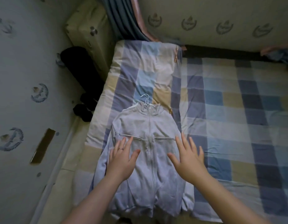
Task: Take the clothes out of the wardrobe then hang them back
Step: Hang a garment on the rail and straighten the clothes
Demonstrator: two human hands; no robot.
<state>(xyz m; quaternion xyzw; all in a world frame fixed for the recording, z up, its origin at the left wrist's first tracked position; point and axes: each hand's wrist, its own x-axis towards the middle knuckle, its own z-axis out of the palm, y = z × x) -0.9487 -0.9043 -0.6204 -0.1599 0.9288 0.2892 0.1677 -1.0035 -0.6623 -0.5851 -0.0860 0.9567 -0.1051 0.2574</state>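
A light grey zip-up jacket (149,126) lies flat, front up, on a folded checked quilt (145,70) on the bed. A white hanger (146,99) is inside the jacket, its hook sticking out of the collar. My left hand (122,160) is spread over the jacket's left half, fingers straight, a ring on one finger. My right hand (187,160) is spread over the right half, fingers straight. I cannot tell whether the palms touch the cloth. Neither hand holds anything.
The bed (237,110) has a blue and beige checked sheet and stretches to the right. A wall with printed motifs (19,78) runs along the left. Dark items (83,75) lie in the gap between wall and bed. A curtain (124,18) hangs at the back.
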